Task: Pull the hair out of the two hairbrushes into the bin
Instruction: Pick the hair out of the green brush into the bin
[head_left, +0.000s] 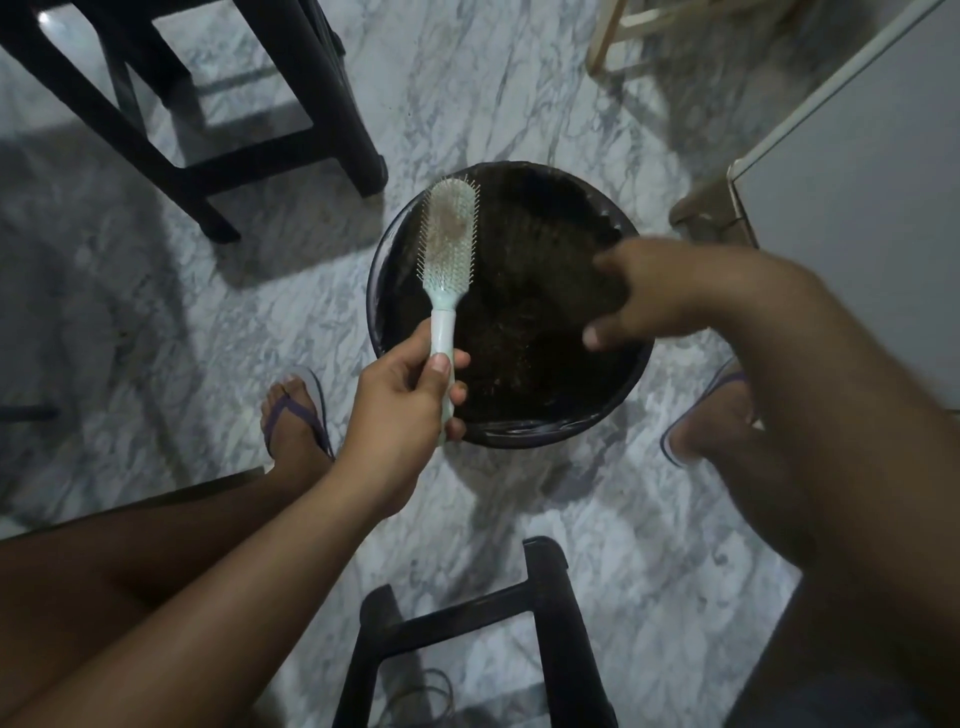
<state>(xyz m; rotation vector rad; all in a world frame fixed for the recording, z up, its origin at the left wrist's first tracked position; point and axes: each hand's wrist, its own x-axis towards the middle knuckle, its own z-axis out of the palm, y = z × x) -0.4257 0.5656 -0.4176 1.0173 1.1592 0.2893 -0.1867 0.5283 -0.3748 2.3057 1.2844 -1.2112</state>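
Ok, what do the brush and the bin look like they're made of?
Hairbrush: pale mint plastic, judging by its smooth, moulded, slightly glossy handle. The thin pins could be metal or plastic; they are too fine to tell. Bin: black, with a shiny, wrinkled rim, which suggests a thin plastic liner over a rigid tub, probably also plastic.

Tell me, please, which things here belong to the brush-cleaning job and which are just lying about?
In the job: mint hairbrush with hair in its bristles, gripped by the left hand; right hand, blurred, above the black bin.
Lying about: far dark stool, near dark stool, pale wooden frame, white cabinet, flip-flops.
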